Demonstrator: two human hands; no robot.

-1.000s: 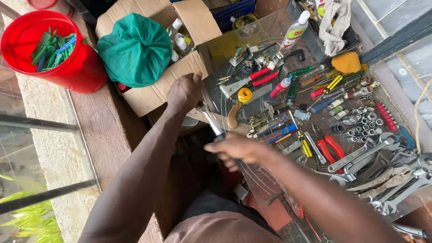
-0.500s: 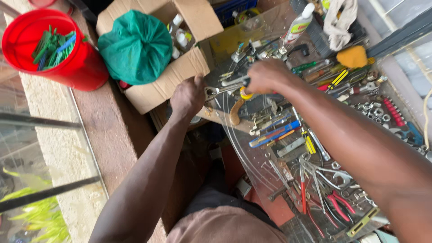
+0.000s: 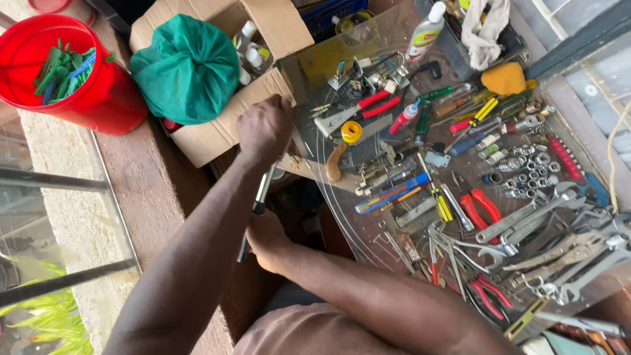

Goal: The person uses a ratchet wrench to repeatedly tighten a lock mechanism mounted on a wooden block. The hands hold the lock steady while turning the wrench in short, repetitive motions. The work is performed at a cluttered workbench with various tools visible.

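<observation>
Both hands are on a long metal tool (image 3: pixel 257 200), a slim steel bar with a dark grip, held just off the near edge of the table (image 3: pixel 368 243), so the step in hand looks like working or adjusting that tool rather than picking one out. The left hand (image 3: pixel 264 128) is closed in a fist round its upper end, right beside the cardboard box (image 3: pixel 217 135); the right hand (image 3: pixel 266 238) is curled round its lower end, nearer the body, fingers wrapped tight. The tool's head is hidden under the left hand, so its kind cannot be told. Any next move seems to call for a steady two-handed hold, since the box stands touching the left hand's side. On from the box, the table is crowded with red-handled pliers (image 3: pixel 478 209), spanners (image 3: pixel 545 253), sockets (image 3: pixel 529 172) and a yellow tape roll (image 3: pixel 351 131); a green cloth bundle (image 3: pixel 185 69) sits in the box, a red bucket (image 3: pixel 98 98) beyond it.
</observation>
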